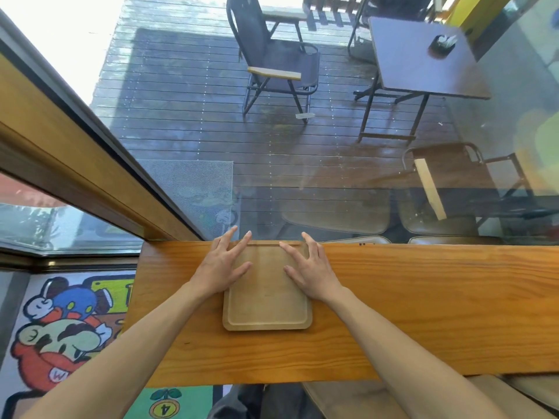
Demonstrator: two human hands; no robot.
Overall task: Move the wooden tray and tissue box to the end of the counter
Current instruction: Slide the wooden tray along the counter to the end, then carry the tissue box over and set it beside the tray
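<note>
A pale wooden tray (267, 300) with a raised rim lies flat on the wooden counter (423, 303), close to the counter's left end and touching the window side. My left hand (222, 269) rests on the tray's left far part, fingers spread. Over the tray's right far part lies my right hand (308, 267), fingers also spread. Neither hand grips the tray. No tissue box is in view.
A glass window runs along the counter's far edge; beyond it are a deck, a folding chair (278, 65) and a dark table (423, 55). A wooden frame (75, 164) stands at left. A cartoon rug (66, 334) covers the floor below the counter's left end. Stool seats (357, 394) sit under the near edge.
</note>
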